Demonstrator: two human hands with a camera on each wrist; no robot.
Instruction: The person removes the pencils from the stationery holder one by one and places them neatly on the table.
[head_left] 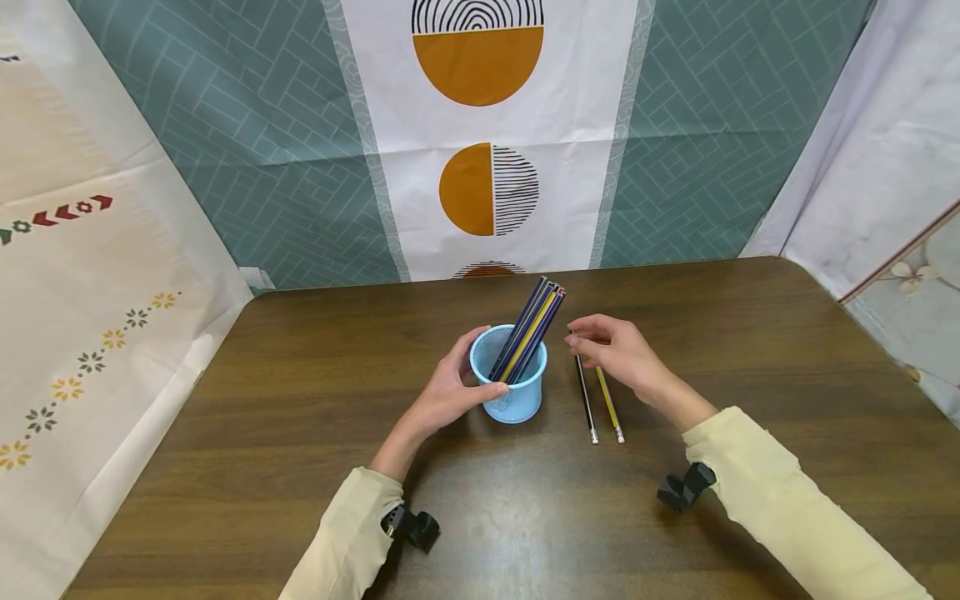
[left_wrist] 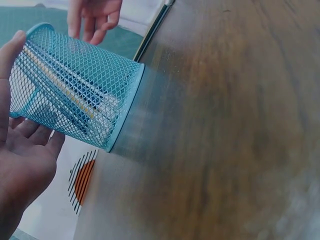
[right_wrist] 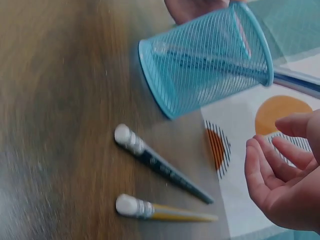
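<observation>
My left hand (head_left: pixel 450 387) holds a light blue mesh pencil cup (head_left: pixel 517 404) round its side, the thumb near the front rim. Several dark pencils and a yellow pencil (head_left: pixel 529 340) lean to the right inside the cup. To the right of it, a black pencil (head_left: pixel 586 400) and a yellow pencil (head_left: pixel 609 404) lie on the table, white erasers toward me. Over their far ends hovers my right hand (head_left: pixel 618 354), fingers loosely bent, with nothing held. In the right wrist view, the right hand (right_wrist: pixel 290 175) is apart from both the cup (right_wrist: pixel 200 65) and the loose pencils.
The brown wooden table (head_left: pixel 300 433) ends at a patterned cloth backdrop (head_left: pixel 300 167) at the back. Pale cloth (head_left: pixel 112 292) hangs along the left side, and white cloth (head_left: pixel 885 150) along the right. A black wrist mount (head_left: pixel 411 527) sits on my left sleeve, another mount (head_left: pixel 686 487) on the right.
</observation>
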